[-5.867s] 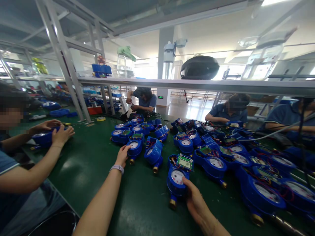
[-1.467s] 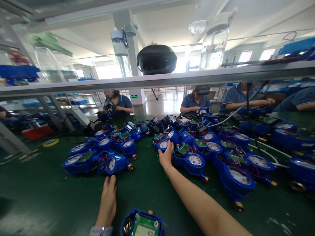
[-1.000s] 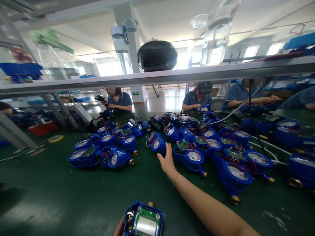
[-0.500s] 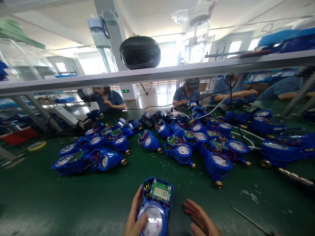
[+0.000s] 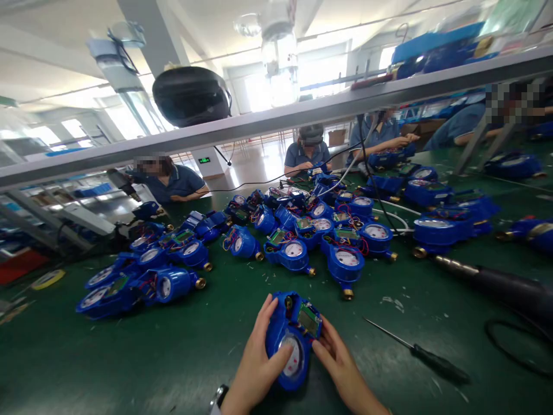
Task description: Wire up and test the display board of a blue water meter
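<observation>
A blue water meter [image 5: 276, 340] with a round dial and an open electronics compartment is held tilted low in the middle of the head view. My left hand [image 5: 261, 351] grips its left side, the thumb lying across the dial. From the right, my right hand [image 5: 339, 363] closes on the edge by the green circuit board [image 5: 310, 319], thumb and fingers against the housing. The board's small display looks dark from this angle. A screwdriver [image 5: 432, 357] with a dark handle lies on the green table to the right of my right hand.
Several blue water meters [image 5: 294, 249] with brass fittings and loose wires spread across the table beyond my hands. A black-handled tool with a metal barrel [image 5: 488, 276] lies at right, a yellow tape roll [image 5: 47, 279] at left. A shelf [image 5: 242, 124] crosses above; several co-workers sit behind.
My right hand has moved in from apart and now grips the meter's right side. The meter has turned and tilted, its display no longer readable. The camera view has swung right.
</observation>
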The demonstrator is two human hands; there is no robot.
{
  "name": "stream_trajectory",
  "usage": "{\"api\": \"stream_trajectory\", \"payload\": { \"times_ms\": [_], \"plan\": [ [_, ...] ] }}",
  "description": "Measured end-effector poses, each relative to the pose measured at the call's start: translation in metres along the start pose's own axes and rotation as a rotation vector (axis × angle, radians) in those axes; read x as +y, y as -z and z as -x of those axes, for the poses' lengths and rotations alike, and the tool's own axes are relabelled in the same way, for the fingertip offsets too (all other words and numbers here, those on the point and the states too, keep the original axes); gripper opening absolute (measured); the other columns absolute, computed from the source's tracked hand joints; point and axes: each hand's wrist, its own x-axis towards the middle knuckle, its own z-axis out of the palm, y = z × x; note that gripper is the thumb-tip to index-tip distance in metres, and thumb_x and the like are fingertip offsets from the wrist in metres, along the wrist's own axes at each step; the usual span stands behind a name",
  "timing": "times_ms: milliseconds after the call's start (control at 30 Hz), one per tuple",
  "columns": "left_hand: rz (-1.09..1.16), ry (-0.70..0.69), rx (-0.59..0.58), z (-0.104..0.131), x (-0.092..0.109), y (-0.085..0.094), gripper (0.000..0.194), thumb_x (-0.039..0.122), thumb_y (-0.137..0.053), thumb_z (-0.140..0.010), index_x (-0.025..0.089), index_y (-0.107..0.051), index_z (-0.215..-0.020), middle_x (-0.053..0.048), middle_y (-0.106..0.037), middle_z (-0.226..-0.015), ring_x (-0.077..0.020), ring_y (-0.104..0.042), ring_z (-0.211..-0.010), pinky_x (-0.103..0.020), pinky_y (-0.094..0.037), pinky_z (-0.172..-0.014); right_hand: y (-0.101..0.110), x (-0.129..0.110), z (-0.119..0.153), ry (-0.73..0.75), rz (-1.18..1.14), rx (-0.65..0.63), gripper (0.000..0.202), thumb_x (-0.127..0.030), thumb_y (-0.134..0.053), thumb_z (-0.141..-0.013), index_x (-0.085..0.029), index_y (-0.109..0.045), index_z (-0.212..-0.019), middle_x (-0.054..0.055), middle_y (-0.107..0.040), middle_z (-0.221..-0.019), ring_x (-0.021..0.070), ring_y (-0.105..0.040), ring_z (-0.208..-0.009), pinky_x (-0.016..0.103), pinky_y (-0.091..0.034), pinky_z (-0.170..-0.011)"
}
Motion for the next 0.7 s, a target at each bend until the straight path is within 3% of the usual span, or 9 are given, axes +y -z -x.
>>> {"api": "stream_trajectory", "payload": {
  "times_ms": [67, 167, 267, 367, 400, 433, 500, 600, 700],
  "plan": [
    [-0.064, 0.038, 0.047, 0.005, 0.001, -0.003, 0.073, 0.043, -0.066, -0.082, 0.027, -0.038, -0.147, -0.009, -0.028, -0.16, -0.0326, -0.025, -0.148, -0.052, -0.018, -0.122, 0.002, -0.001, -0.002, -0.003, -0.022, -0.023, 0.084, -0.059, -0.064, -0.088, -0.017, -0.027, -0.151, 0.017, -0.035, -0.154, 0.026, -0.04, -0.139, 0.042, -0.029, -0.118],
    [-0.076, 0.148, 0.141, 0.012, 0.0, -0.007, 0.071, 0.045, -0.063, -0.083, 0.023, -0.04, -0.147, -0.013, -0.043, -0.151, -0.0348, -0.04, -0.139, -0.054, -0.026, -0.118, 0.001, 0.002, 0.001, 0.004, -0.027, -0.009, 0.095, -0.063, -0.063, -0.085, -0.013, -0.021, -0.154, 0.02, -0.034, -0.153, 0.0282, -0.047, -0.133, 0.044, -0.032, -0.116],
    [-0.08, 0.177, 0.172, 0.015, 0.002, -0.008, 0.07, 0.05, -0.062, -0.084, 0.022, -0.043, -0.144, -0.014, -0.05, -0.144, -0.0355, -0.05, -0.13, -0.053, -0.035, -0.113, -0.001, -0.006, 0.02, -0.029, 0.156, -0.054, 0.096, -0.057, -0.059, -0.087, -0.011, -0.013, -0.158, 0.02, -0.033, -0.154, 0.0288, -0.049, -0.13, 0.047, -0.036, -0.114],
    [-0.041, 0.177, 0.164, 0.011, 0.01, -0.008, 0.072, 0.053, -0.062, -0.083, 0.022, -0.043, -0.144, -0.015, -0.055, -0.138, -0.0356, -0.057, -0.123, -0.052, -0.043, -0.107, 0.001, -0.038, 0.049, -0.014, 0.562, -0.276, 0.084, -0.036, -0.061, -0.087, -0.014, -0.022, -0.157, 0.015, -0.031, -0.156, 0.0285, -0.035, -0.142, 0.049, -0.025, -0.12],
    [-0.027, 0.181, 0.158, 0.009, 0.012, -0.008, 0.072, 0.054, -0.062, -0.082, 0.021, -0.042, -0.144, -0.015, -0.057, -0.136, -0.0352, -0.059, -0.119, -0.053, -0.045, -0.104, 0.004, -0.052, 0.058, 0.014, 0.691, -0.418, 0.085, -0.033, -0.066, -0.084, -0.014, -0.027, -0.156, 0.014, -0.027, -0.158, 0.0301, -0.028, -0.145, 0.05, -0.022, -0.121],
    [-0.023, 0.182, 0.156, 0.006, 0.015, -0.008, 0.074, 0.054, -0.063, -0.082, 0.021, -0.042, -0.144, -0.015, -0.058, -0.133, -0.0349, -0.062, -0.115, -0.053, -0.047, -0.102, 0.008, -0.066, 0.066, 0.038, 0.793, -0.534, 0.084, -0.034, -0.069, -0.083, -0.016, -0.03, -0.155, 0.012, -0.025, -0.158, 0.0309, -0.024, -0.146, 0.05, -0.022, -0.121],
    [-0.032, 0.177, 0.159, 0.0, 0.017, -0.008, 0.076, 0.055, -0.065, -0.079, 0.02, -0.043, -0.143, -0.015, -0.061, -0.129, -0.0348, -0.063, -0.112, -0.051, -0.05, -0.097, 0.023, -0.085, 0.08, 0.109, 0.954, -0.61, 0.087, -0.039, -0.073, -0.082, -0.018, -0.03, -0.155, 0.011, -0.018, -0.16, 0.0318, -0.017, -0.149, 0.052, -0.013, -0.122],
    [-0.071, 0.145, 0.162, -0.01, 0.016, -0.008, 0.077, 0.056, -0.066, -0.078, 0.02, -0.045, -0.142, -0.014, -0.063, -0.127, -0.0357, -0.063, -0.112, -0.05, -0.052, -0.095, 0.063, -0.089, 0.099, 0.175, 1.126, -0.468, 0.093, -0.046, -0.074, -0.083, -0.022, -0.023, -0.156, 0.008, -0.013, -0.16, 0.0313, -0.013, -0.149, 0.054, -0.008, -0.122],
    [-0.099, 0.093, 0.165, -0.023, 0.011, -0.008, 0.074, 0.055, -0.065, -0.079, 0.019, -0.047, -0.14, -0.015, -0.062, -0.129, -0.0366, -0.063, -0.113, -0.052, -0.052, -0.096, 0.104, -0.069, 0.121, 0.185, 1.231, -0.309, 0.099, -0.051, -0.075, -0.081, -0.022, -0.018, -0.157, 0.01, -0.015, -0.16, 0.0343, -0.015, -0.148, 0.058, -0.012, -0.121]
  ]
}}
